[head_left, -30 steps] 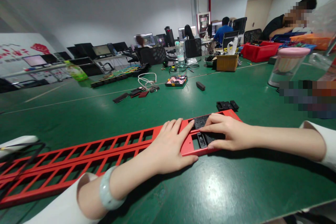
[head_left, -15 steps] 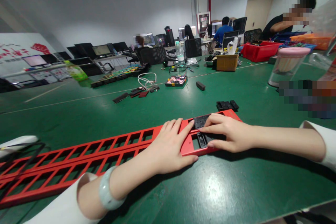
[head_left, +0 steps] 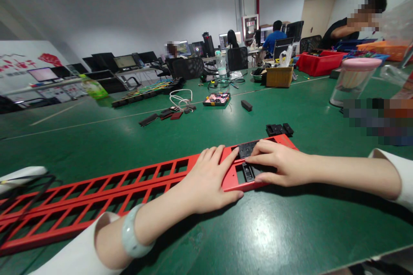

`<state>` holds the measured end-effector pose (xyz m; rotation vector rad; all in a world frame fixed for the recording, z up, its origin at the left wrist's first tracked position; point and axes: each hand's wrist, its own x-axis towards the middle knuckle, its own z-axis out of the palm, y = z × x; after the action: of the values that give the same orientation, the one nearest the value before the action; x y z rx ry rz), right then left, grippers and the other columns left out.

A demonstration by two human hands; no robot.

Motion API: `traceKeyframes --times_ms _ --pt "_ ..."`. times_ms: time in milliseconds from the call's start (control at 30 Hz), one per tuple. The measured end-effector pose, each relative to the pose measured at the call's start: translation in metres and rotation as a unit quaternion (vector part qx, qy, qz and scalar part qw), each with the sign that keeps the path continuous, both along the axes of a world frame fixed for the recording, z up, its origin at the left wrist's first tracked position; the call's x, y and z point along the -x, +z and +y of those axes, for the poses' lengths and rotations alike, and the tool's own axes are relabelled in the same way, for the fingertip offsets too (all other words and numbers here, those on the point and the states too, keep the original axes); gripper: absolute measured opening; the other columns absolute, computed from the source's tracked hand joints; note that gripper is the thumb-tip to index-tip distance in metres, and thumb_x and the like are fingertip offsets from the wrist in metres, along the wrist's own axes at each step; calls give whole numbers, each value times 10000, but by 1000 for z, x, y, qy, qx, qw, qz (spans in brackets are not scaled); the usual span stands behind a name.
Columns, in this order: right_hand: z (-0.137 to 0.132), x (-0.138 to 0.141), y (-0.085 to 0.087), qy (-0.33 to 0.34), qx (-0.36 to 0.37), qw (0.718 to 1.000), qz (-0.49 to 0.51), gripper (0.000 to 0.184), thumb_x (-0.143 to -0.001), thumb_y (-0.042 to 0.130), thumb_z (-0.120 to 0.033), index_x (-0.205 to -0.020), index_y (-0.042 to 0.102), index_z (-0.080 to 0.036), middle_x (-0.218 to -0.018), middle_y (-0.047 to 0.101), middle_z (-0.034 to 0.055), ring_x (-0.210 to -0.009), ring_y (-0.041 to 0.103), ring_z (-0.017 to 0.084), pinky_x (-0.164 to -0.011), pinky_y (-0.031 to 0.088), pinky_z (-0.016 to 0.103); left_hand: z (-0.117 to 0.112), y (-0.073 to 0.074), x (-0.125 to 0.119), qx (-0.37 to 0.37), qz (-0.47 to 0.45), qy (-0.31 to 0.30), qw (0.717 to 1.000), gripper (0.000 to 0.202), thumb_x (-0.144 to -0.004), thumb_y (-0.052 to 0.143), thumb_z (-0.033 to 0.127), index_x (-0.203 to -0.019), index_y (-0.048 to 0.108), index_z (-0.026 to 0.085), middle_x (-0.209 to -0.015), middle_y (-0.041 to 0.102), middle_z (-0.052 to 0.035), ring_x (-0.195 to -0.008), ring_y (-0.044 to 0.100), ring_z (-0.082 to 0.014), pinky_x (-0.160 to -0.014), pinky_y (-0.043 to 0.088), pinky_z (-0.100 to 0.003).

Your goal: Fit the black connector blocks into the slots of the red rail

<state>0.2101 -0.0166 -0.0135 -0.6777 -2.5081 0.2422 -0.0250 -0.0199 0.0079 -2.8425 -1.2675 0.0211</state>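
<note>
Red strip point(head_left: 129, 182): long and slotted, lying flat on the green table point(head_left: 290, 232) from lower left to centre right of the picture.
Black insert point(head_left: 247, 149): sits in a slot at the strip's right end.
Right hand point(head_left: 284, 165): fingers stretched out and pressing on the insert, not closed round it.
Left hand point(head_left: 206, 184): spread open, palm down on the strip just beside the insert.
Handling, as judged: keep fingertip pressure even, the strip pinned flat and the insert square to its slot.
Spare black parts point(head_left: 279, 129): on the table near the strip's end, just above it in the picture.
Jar point(head_left: 353, 79): upper right, well apart.
</note>
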Motion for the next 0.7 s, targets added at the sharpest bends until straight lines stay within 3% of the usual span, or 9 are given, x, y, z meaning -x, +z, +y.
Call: traceKeyframes --times_ms 467,700 --pt "-5 4 3 -1 -83 994 -70 379 -866 429 -367 -1073 570 -83 -939 560 164 -887 498 219 -814 431 385 0 -1 1 -5 -12 -9 1000 872 -692 522 620 -1386 215 191 -1393 273 -188 -1248 283 -371 -1004 220 -522" --pt "-5 4 -5 1 -156 987 -33 292 -853 468 -335 -940 624 -105 -881 640 129 -826 536 205 -770 454 363 1 -1 0 -8 2 -8 1000 882 -697 504 634 -1392 205 181 -1393 263 -198 -1251 274 -380 -1007 217 -519"
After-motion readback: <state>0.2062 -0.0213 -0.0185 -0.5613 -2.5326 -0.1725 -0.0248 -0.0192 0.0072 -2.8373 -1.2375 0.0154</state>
